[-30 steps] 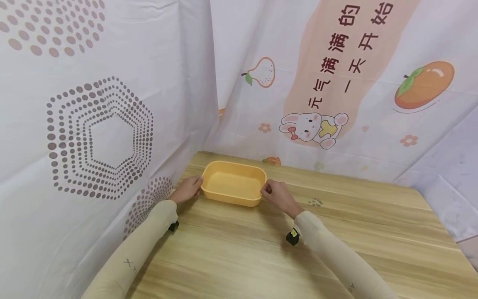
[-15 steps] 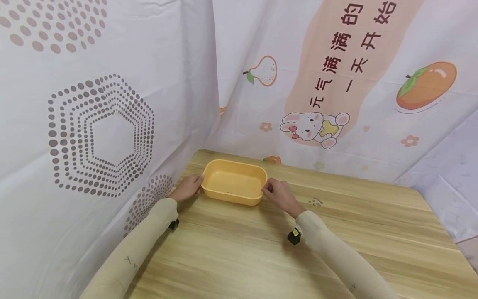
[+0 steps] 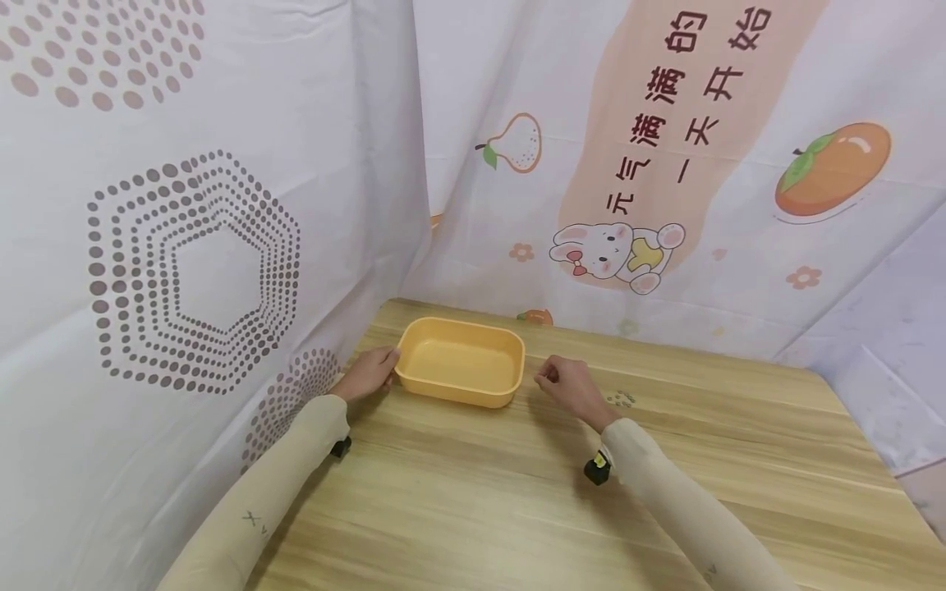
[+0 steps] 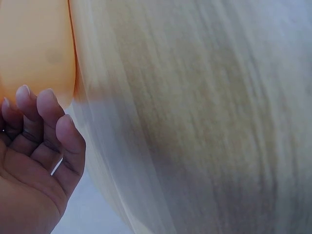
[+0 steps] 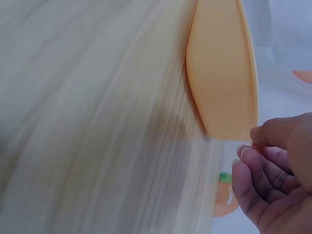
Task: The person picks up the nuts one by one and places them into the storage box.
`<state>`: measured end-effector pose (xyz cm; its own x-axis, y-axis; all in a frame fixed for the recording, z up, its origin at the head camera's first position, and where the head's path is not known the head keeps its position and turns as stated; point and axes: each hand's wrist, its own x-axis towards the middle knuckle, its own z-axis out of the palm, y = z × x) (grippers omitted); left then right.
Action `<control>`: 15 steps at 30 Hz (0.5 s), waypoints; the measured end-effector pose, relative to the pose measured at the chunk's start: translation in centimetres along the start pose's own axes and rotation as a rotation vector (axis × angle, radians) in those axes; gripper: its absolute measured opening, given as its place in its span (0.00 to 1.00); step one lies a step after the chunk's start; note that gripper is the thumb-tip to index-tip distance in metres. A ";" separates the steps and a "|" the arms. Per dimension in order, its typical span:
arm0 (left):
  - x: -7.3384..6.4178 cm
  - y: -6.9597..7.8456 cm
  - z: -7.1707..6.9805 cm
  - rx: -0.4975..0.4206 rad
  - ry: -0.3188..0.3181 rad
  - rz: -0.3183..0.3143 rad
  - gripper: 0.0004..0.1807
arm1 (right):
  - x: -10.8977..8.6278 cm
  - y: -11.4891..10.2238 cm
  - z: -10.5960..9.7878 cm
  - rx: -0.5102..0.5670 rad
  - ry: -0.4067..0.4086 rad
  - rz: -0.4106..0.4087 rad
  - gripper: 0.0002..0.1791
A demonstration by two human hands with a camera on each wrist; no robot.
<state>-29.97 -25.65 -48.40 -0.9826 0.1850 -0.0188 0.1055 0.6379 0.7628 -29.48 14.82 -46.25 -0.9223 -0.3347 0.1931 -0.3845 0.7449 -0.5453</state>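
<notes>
A yellow rectangular plastic basin (image 3: 458, 396) with rounded corners stands on the wooden table near the back left, nothing visible inside it. At its left end my left hand (image 3: 367, 373) grips the rim; in the left wrist view its curled fingers (image 4: 46, 109) lie against the basin's outer side, and the thumb is hidden there. My right hand (image 3: 567, 384) is just off the basin's right end, with a narrow gap in the head view. Its fingers are loosely curled, thumb close to the index finger, and nothing shows between them in the right wrist view.
A dotted white cloth (image 3: 222, 279) hangs along the left side, close to the left hand. Behind the table (image 3: 473, 492) hangs a printed cloth (image 3: 473, 238). A small cluster of grey marks (image 3: 622, 400) shows on the tabletop beyond the right wrist.
My right hand has come off the basin's right rim and moved a little to the right. The left hand keeps its grip, and the basin stays in place.
</notes>
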 end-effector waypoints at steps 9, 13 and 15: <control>0.0 -0.1 0.0 -0.005 -0.012 0.004 0.21 | -1.0 2.3 -0.8 -0.035 0.017 0.014 0.06; 0.0 -0.1 0.0 -0.011 -0.009 0.013 0.21 | -1.5 3.3 -1.2 -0.047 0.045 -0.004 0.05; 0.0 -0.2 0.1 -0.012 -0.007 0.017 0.21 | -1.7 3.7 -1.4 -0.047 0.050 -0.001 0.05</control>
<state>-30.01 -25.73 -48.61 -0.9795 0.2010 -0.0103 0.1204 0.6260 0.7705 -29.33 18.94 -47.43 -0.9221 -0.3072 0.2352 -0.3860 0.7710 -0.5066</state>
